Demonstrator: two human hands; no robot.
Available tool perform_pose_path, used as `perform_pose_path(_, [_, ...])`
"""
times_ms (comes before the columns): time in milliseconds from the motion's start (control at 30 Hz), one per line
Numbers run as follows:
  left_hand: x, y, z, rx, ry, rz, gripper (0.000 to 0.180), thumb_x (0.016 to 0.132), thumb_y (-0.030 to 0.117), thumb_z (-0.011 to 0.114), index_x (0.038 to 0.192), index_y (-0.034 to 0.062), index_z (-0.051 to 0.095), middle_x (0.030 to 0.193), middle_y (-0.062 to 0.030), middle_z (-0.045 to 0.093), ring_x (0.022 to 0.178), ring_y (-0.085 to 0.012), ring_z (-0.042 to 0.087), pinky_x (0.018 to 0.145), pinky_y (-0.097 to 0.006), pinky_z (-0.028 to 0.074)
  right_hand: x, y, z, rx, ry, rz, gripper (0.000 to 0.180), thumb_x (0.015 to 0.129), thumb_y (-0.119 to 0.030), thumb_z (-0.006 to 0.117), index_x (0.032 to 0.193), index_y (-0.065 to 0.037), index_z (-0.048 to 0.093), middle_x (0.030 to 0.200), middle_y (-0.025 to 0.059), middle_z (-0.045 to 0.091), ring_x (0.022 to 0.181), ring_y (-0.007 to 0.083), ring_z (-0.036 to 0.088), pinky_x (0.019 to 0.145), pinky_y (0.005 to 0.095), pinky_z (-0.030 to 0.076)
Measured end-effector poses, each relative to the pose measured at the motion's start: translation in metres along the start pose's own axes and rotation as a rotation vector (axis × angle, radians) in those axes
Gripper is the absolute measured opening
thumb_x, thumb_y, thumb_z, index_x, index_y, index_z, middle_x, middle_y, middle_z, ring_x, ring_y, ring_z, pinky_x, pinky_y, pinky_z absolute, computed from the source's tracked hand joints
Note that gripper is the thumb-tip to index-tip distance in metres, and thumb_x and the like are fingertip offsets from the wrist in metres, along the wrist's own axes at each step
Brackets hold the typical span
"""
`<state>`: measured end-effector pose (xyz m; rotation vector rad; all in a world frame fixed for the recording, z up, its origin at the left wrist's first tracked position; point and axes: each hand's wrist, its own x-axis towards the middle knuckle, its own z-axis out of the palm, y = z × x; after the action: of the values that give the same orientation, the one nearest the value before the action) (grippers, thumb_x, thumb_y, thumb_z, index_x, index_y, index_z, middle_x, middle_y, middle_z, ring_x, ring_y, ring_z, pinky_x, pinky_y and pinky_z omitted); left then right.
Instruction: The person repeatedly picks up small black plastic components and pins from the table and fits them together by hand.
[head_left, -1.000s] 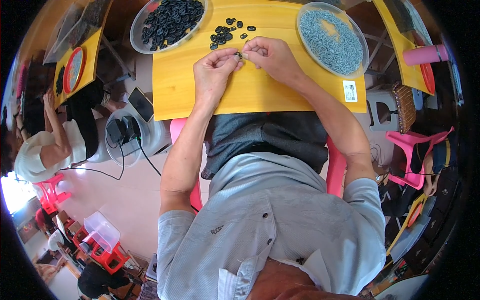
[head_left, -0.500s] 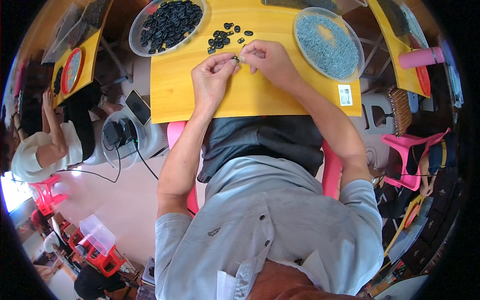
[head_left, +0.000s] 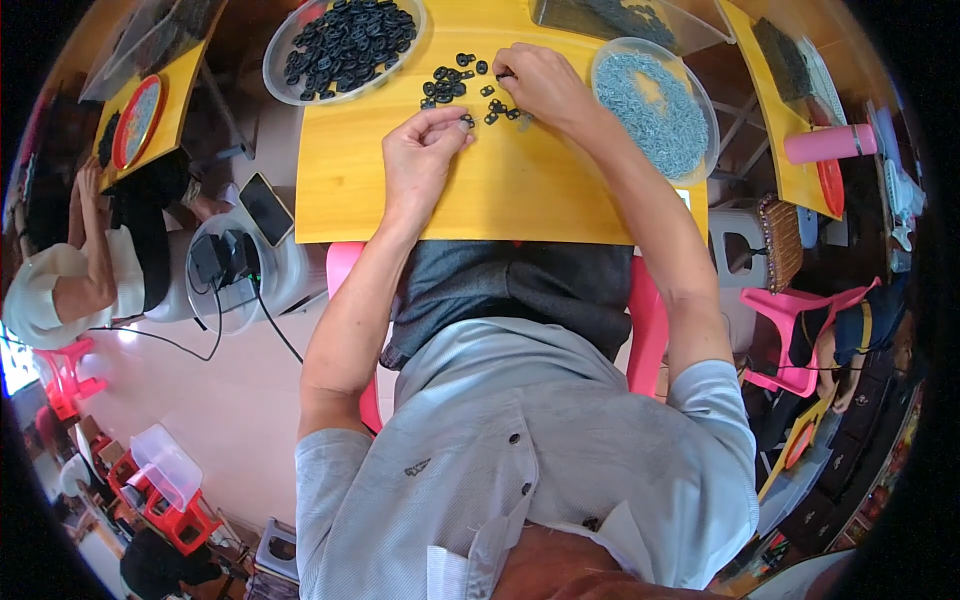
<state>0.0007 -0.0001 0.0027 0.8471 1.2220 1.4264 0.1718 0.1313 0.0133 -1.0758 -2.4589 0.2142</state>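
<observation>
My left hand is above the yellow table, thumb and forefinger pinched on a small black oval part. Farther up and to the right, my right hand has its fingertips closed on another black part. Between and beyond the hands, several loose black parts lie scattered on the tabletop. A smaller group of black parts sits just below the right fingertips. Next to it, partly under the right hand, are a few tiny grey pieces, too small to make out.
A clear round tub full of black parts stands at the far left of the yellow table. At the right is another tub of thin silvery metal pieces. A transparent bin is behind it. Other people sit at side tables.
My right hand has moved away from the left, up toward the loose parts, onto a black part. A small group of black parts now shows where it was. The left hand keeps its pinch.
</observation>
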Motion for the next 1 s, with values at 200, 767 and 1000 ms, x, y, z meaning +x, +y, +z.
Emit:
perform_pose_path(200, [-0.002,0.002,0.000,-0.005,-0.025,0.013,0.019,0.086,-0.002,0.062,0.105,-0.0063,0.067,0.086,-0.0082,0.070,0.078,-0.0107,0.068,0.073,-0.022,0.052,-0.005,-0.001,-0.002,-0.160,0.016,-0.071,0.013,0.082,-0.004,0.060,0.092,-0.002,0.067,0.084,0.0138,0.068,0.076,0.0292,0.067,0.072,0.0388,0.054])
perform_pose_path(767, [-0.004,-0.002,0.003,-0.039,-0.032,-0.015,0.018,0.087,-0.002,0.064,0.105,-0.0056,0.067,0.090,-0.0085,0.070,0.078,-0.0120,0.066,0.074,-0.023,0.052,-0.060,-0.046,-0.016,1.323,-0.085,0.477,0.023,0.088,-0.001,0.064,0.110,0.004,0.064,0.096,0.0090,0.068,0.085,0.0144,0.067,0.078,0.0258,0.054])
perform_pose_path(1000, [-0.004,-0.002,0.003,-0.035,-0.037,-0.030,0.018,0.088,-0.002,0.065,0.105,-0.0063,0.066,0.092,-0.0092,0.070,0.079,-0.0122,0.066,0.075,-0.023,0.052,-0.060,-0.043,-0.010,1.309,-0.097,0.466,0.022,0.088,-0.002,0.065,0.109,0.004,0.064,0.094,0.0088,0.069,0.084,0.0141,0.067,0.077,0.0252,0.053])
